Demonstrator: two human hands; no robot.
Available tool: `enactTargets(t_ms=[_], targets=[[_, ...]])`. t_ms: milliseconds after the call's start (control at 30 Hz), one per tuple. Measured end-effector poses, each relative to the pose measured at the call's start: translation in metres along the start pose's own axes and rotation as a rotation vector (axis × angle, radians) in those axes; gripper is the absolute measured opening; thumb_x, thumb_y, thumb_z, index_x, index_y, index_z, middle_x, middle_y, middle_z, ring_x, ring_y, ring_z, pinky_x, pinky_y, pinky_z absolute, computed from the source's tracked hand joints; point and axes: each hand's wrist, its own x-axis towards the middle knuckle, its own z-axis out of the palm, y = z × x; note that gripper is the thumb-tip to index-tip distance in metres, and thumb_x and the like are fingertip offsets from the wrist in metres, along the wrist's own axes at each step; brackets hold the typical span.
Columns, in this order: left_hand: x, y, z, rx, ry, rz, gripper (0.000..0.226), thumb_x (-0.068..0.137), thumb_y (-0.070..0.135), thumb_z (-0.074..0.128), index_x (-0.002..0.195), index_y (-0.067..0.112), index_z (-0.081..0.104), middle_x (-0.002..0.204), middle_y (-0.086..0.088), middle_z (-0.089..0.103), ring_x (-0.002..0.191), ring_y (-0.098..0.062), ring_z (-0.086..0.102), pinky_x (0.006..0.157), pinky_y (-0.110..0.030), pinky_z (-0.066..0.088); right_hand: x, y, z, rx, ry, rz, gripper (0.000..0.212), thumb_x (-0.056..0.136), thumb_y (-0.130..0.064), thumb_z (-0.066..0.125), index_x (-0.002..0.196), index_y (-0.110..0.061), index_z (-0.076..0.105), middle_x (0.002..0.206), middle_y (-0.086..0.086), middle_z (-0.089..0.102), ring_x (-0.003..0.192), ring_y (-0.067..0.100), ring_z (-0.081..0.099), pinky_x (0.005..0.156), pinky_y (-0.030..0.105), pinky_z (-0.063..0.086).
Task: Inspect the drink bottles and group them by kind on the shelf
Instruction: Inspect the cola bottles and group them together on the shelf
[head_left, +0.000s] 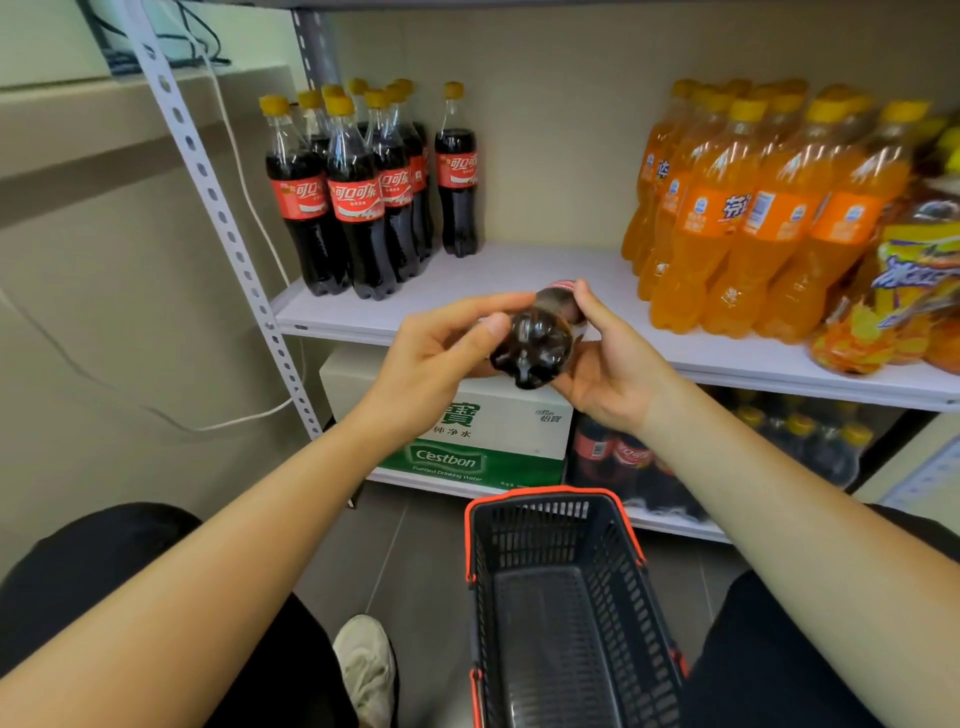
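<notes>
Gripping one cola bottle (532, 348) with left hand (436, 353) and right hand (608, 364), fingers curled round it, base toward camera, near side of shelf (545, 270) edge, above basket (540, 492). On shelf: cola group (363, 197) far left, orange soda group (753, 218) right, well apart.

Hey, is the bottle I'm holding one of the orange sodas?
No, the bottle gripped by the left hand and right hand holds dark cola.

"可口可乐" is printed in white on the red labels of the cola bottles (358, 200). On the carton (498, 431), "Cestbon" and "Purified Drinking Water" are printed on a green band, with "纯净水" above it. On the orange bottles (737, 208) only "芬" can be read.
</notes>
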Motion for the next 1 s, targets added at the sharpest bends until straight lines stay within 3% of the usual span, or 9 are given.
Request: enactTargets(t_ms=[100,167,267,400,533,633,767,900,1000], targets=[[0.004,-0.007,-0.005,-0.079,-0.009,-0.126,0.028,0.102,0.027,0.055,0.111,0.008,0.073,0.118,-0.007,0.074,0.11,-0.027,0.07,0.083,-0.044,0.062,0.003,-0.001,-0.003,-0.07,0.039,-0.06,0.066,0.088,-0.044,0.072,0.137,-0.003,0.055,0.121,0.02,0.072,0.106,0.033,0.074,0.073,0.043,0.063],[0.006,-0.012,-0.007,-0.041,-0.003,-0.185,0.02,0.09,0.027,0.066,0.103,0.013,0.073,0.11,-0.006,0.076,0.099,-0.024,0.072,0.083,-0.048,0.06,0.004,-0.003,-0.005,-0.114,0.037,-0.107,0.066,0.079,-0.042,0.078,0.13,-0.004,0.058,0.111,0.02,0.076,0.102,0.034,0.075,0.074,0.044,0.063],[0.01,-0.019,-0.002,0.128,0.011,-0.206,0.041,0.072,0.03,0.083,0.111,0.022,0.069,0.101,0.007,0.072,0.086,-0.014,0.072,0.073,-0.036,0.06,0.005,-0.004,-0.006,-0.245,0.047,-0.192,0.057,0.082,-0.039,0.077,0.127,-0.006,0.061,0.116,0.018,0.074,0.104,0.032,0.074,0.078,0.044,0.063],[0.016,-0.033,0.004,0.381,0.033,-0.19,0.07,0.062,0.044,0.09,0.125,0.037,0.059,0.109,0.01,0.065,0.087,-0.004,0.068,0.071,-0.025,0.06,0.008,-0.003,-0.004,-0.397,0.051,-0.327,0.046,0.084,-0.03,0.078,0.126,-0.013,0.065,0.117,0.011,0.075,0.104,0.03,0.074,0.086,0.046,0.061],[0.03,-0.053,0.003,0.499,0.016,-0.138,0.068,0.067,0.048,0.086,0.127,0.036,0.057,0.112,0.015,0.067,0.093,0.001,0.067,0.076,-0.025,0.059,0.013,-0.004,0.004,-0.494,0.059,-0.437,0.046,0.083,-0.02,0.081,0.125,-0.015,0.064,0.114,0.009,0.076,0.104,0.027,0.074,0.093,0.048,0.058],[0.042,-0.066,-0.008,0.498,-0.022,-0.13,0.066,0.069,0.057,0.08,0.128,0.042,0.056,0.113,0.015,0.068,0.099,0.0,0.067,0.085,-0.031,0.059,0.022,-0.01,0.007,-0.572,0.064,-0.494,0.047,0.082,-0.014,0.083,0.124,-0.019,0.064,0.11,0.005,0.077,0.102,0.02,0.075,0.091,0.04,0.059],[0.053,-0.092,-0.04,0.816,-0.052,-0.16,0.076,0.072,0.08,0.06,0.135,0.038,0.059,0.131,0.017,0.064,0.122,-0.007,0.056,0.101,-0.041,0.049,0.04,-0.028,0.016,-0.695,0.064,-0.554,0.05,0.079,-0.01,0.085,0.122,-0.022,0.063,0.109,0.003,0.077,0.1,0.013,0.074,0.086,0.027,0.059],[0.055,-0.118,-0.059,1.115,0.006,-0.097,0.058,0.086,0.074,0.058,0.13,0.037,0.066,0.138,0.013,0.061,0.13,-0.017,0.048,0.107,-0.04,0.035,0.068,-0.045,0.031,-0.775,0.038,-0.587,0.051,0.078,-0.008,0.085,0.119,-0.027,0.061,0.107,-0.001,0.076,0.096,0.005,0.073,0.078,0.018,0.058],[0.06,-0.129,-0.067,1.147,0.13,-0.115,0.056,0.087,0.076,0.053,0.125,0.038,0.068,0.137,0.011,0.062,0.129,-0.02,0.049,0.112,-0.047,0.031,0.096,-0.053,0.046,-0.832,0.035,-0.618,0.053,0.078,-0.003,0.085,0.121,-0.019,0.058,0.113,0.008,0.074,0.097,0.011,0.072,0.086,0.023,0.058]])
